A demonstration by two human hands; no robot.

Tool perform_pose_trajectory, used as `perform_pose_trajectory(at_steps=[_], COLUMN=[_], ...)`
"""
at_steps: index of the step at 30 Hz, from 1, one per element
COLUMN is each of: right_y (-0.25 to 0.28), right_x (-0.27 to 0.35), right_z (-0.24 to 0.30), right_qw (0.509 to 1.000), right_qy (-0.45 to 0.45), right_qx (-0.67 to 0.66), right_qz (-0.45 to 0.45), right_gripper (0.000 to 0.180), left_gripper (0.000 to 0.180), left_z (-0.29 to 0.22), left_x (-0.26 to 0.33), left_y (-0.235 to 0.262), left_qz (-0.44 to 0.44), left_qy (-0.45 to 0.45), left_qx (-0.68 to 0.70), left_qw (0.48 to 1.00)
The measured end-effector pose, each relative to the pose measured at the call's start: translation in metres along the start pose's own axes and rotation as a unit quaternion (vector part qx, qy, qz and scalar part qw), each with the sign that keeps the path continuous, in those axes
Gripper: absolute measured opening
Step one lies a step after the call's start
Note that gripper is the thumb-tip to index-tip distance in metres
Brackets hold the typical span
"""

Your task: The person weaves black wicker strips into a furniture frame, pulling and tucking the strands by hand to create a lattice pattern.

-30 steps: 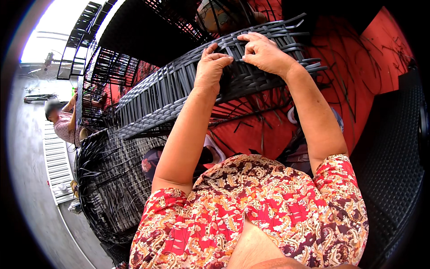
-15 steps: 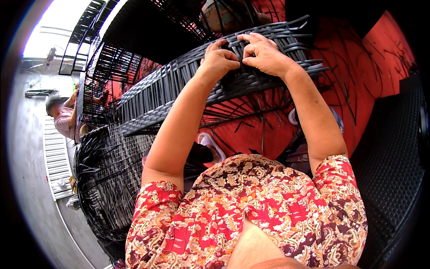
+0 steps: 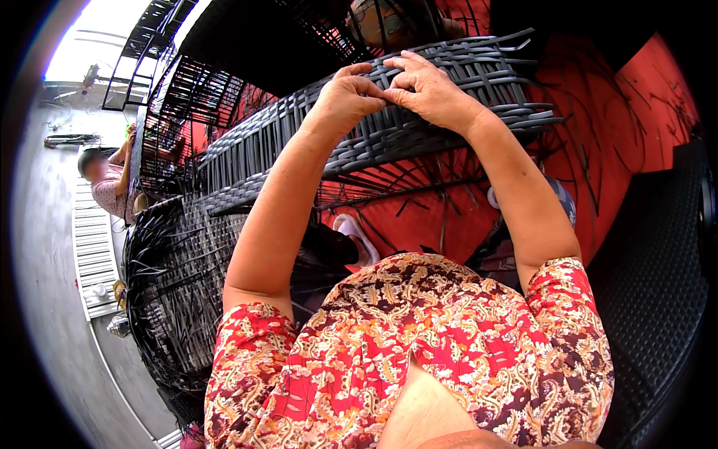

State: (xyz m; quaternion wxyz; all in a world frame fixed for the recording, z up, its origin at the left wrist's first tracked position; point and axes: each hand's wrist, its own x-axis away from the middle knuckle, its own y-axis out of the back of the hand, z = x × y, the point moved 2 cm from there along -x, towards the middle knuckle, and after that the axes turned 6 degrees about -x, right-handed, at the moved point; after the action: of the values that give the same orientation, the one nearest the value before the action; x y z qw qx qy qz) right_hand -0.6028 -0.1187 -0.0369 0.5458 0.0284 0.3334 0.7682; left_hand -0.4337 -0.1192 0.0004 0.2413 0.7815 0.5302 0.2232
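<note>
A long dark grey woven wicker panel [image 3: 258,153] slants across from the left up to the right, with loose strip ends sticking out at its right end. My left hand [image 3: 345,99] rests over the middle of the panel, thumb and fingers pinched together. Close beside it, my right hand [image 3: 435,93] is also closed in a pinch, its index finger stretched along the upper braided edge. The two thumbs nearly touch over the weave. Whatever lies between the fingertips is hidden by the fingers.
Black wicker work with loose ends [image 3: 187,292] stands at the left. Loose dark strips lie on the red floor covering [image 3: 568,97]. A black woven surface [image 3: 651,299] is at the right. Another person [image 3: 108,183] sits at the far left beside a black woven frame [image 3: 161,153].
My left hand has shifted slightly left, and my right hand has come left too, so the thumbs now meet. The panel sits slightly further right and lower in view.
</note>
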Motion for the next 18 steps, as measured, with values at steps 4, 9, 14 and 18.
perform_pose_trajectory(at_steps=[4, 9, 14, 18], right_y=[-0.003, -0.005, -0.008, -0.009], right_x=[-0.003, 0.0, 0.001, 0.001], right_z=[-0.006, -0.004, -0.007, -0.003], right_qw=[0.996, 0.996, 0.999, 0.998], right_qy=[-0.012, -0.024, -0.009, -0.008], right_qx=[-0.085, -0.081, -0.005, 0.014], right_qz=[0.0, -0.016, -0.049, -0.062], right_gripper=[0.023, 0.025, 0.022, 0.021], left_gripper=[0.019, 0.019, 0.019, 0.022], left_z=[0.016, 0.048, 0.043, 0.038], left_x=[0.006, 0.015, 0.012, 0.007], left_y=[-0.002, -0.004, -0.01, -0.011], left_qz=[-0.039, -0.095, -0.12, -0.139], left_qy=[0.027, 0.005, 0.046, 0.089], left_qx=[0.03, -0.168, -0.108, -0.025], left_qw=[0.998, 0.981, 0.986, 0.986])
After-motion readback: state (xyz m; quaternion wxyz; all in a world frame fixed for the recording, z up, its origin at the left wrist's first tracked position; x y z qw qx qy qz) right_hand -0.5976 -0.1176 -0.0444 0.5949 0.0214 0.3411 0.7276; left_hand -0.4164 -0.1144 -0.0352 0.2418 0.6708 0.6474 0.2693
